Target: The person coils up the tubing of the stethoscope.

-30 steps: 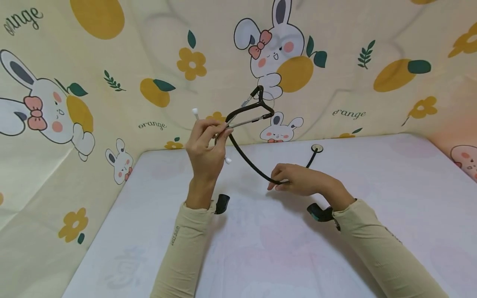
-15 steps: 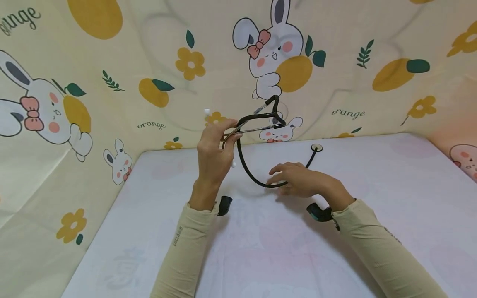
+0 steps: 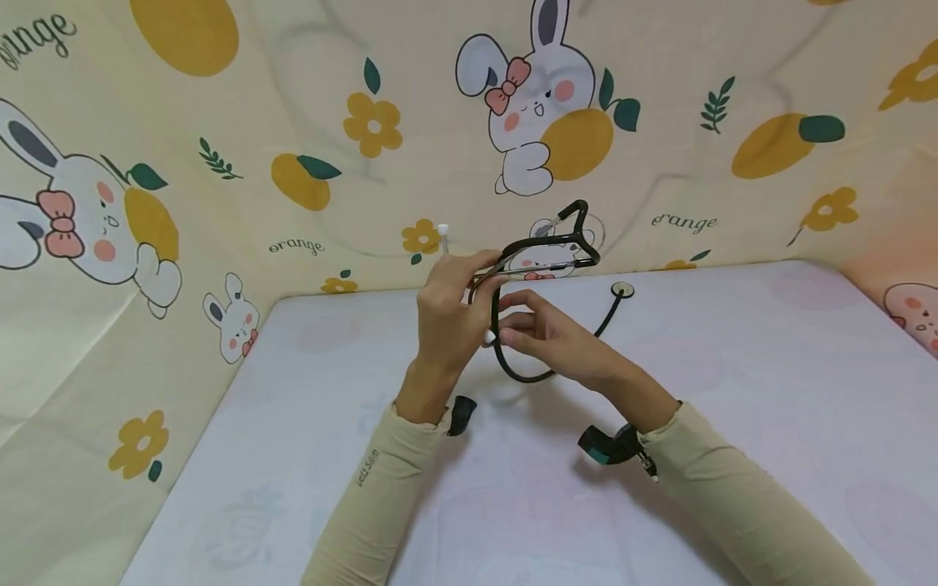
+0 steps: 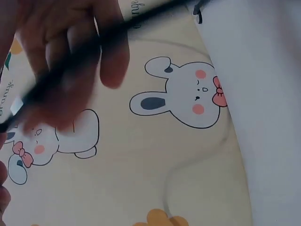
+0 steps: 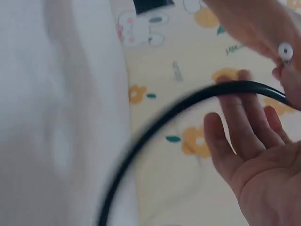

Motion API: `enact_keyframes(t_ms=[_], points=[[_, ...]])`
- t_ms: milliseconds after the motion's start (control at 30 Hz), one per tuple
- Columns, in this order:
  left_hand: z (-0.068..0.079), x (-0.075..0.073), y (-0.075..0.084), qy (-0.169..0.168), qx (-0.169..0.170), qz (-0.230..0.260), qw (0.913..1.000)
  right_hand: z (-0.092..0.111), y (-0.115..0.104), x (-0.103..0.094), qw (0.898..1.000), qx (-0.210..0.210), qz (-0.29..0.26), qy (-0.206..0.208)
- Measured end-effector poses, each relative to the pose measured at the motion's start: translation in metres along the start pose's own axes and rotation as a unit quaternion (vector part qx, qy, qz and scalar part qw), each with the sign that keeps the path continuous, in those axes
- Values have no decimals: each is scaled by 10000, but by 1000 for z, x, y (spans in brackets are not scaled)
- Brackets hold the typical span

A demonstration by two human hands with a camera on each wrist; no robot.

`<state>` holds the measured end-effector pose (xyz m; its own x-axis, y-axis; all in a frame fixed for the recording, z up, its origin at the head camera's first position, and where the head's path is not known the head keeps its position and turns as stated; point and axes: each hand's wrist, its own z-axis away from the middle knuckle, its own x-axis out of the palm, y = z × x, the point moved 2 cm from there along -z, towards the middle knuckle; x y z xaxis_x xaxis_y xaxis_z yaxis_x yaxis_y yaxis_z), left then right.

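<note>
A stethoscope with black tubing (image 3: 541, 239) is held up over the table's far half. My left hand (image 3: 449, 313) pinches its metal ear tubes together with a doubled part of the tubing between thumb and fingers. One white ear tip (image 3: 443, 229) pokes up behind that hand; another ear tip (image 3: 488, 336) shows below it. My right hand (image 3: 560, 342) is close beside, fingers loosely bent toward the hanging loop. In the right wrist view the black tube (image 5: 155, 127) arcs across spread fingertips. A blurred tube (image 4: 75, 61) crosses the left wrist view.
The round chest piece (image 3: 623, 290) lies at the back of the white table (image 3: 513, 505), its tube passing behind my right hand. A cream cloth wall (image 3: 410, 49) printed with rabbits and oranges rises behind the table. Black wrist devices (image 3: 460, 415) sit at both cuffs.
My left hand has moved right and lower with the stethoscope. My right hand has released the lower tubing and come up and left beside the left hand. The chest piece has stayed put.
</note>
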<state>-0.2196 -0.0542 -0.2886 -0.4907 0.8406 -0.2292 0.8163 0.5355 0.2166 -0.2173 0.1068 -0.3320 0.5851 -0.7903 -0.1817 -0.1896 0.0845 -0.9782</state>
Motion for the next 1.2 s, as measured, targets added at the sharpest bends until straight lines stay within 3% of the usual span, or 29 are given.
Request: enact_keyframes(t_ms=[167, 233, 333, 467, 700, 900, 1100, 1200], points=[[-1, -5, -6, 149, -111, -33, 9998, -1, -4, 9, 9985, -210, -446, 217], [-2, -7, -8, 139, -97, -72, 9998, 0, -6, 11, 9985, -328, -113, 424], [-3, -9, -12, 108, 14, -196, 9997, 3, -13, 12, 9894, -392, 1077, 893], [-1, -12, -18, 35, 283, -385, 9989, 10, -23, 14, 9516, -289, 2721, 1399], [3, -11, -24, -236, 678, -531, 9960, 17, -39, 8, 9127, -437, 3643, 1798], [6, -10, -26, -320, 455, -567, 9968, 21, -43, 6, 8826, -670, 4245, 1904], [8, -8, -29, -130, 131, -798, 9966, 20, -39, 20, 8244, -1214, 5153, 2002], [6, -8, -28, -23, -143, -747, 9971, 19, -38, 26, 8050, -1411, 5387, 2047]])
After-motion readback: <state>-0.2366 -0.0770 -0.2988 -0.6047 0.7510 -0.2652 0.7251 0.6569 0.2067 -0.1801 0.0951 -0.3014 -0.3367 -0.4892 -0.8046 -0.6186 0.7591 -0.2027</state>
